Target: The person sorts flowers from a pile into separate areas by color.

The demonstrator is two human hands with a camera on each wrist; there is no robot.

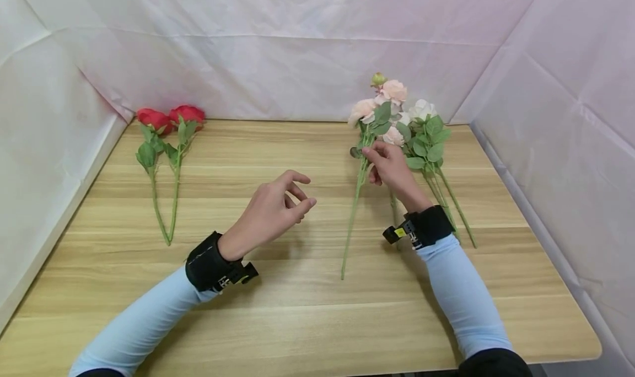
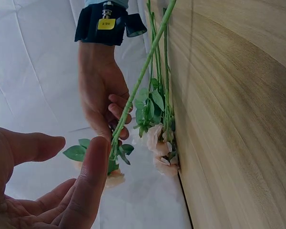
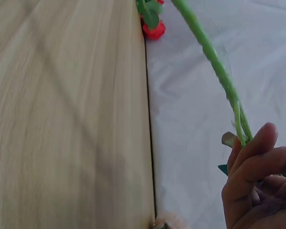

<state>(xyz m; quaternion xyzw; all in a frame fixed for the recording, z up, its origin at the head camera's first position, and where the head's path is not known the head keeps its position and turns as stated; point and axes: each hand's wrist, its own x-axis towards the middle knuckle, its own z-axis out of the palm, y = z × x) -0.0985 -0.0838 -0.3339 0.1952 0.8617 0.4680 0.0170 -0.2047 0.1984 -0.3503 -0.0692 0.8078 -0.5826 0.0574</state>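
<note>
Two red roses (image 1: pixel 170 118) lie side by side at the far left of the wooden table (image 1: pixel 297 311), their thin green stems meeting near the bottom in a narrow V. At the far right sits a bunch of pale flowers (image 1: pixel 421 129) — pink and cream blooms with round, matte leaves; how many stems it holds cannot be counted, since they overlap and the wrist partly hides them.

The right hand (image 1: pixel 392 170) pinches one pink rose stem (image 1: pixel 354 211) just below its leaves, fingers and thumb closed on it. The stem is long, straight and smooth, lifted at the bloom end, its cut end low near the table's middle. In the right wrist view only the fingertips (image 3: pixel 257 148) and a stretch of stem show; the bloom is out of frame.

The left hand (image 1: pixel 270 214) hovers over the table's centre, apart from the right, fingers loosely curved and holding nothing — it is just left of the stem without touching it.

Both wrists wear black bands over pale blue sleeves. Creased white sheeting (image 1: pixel 297 46) walls the table on three sides.
</note>
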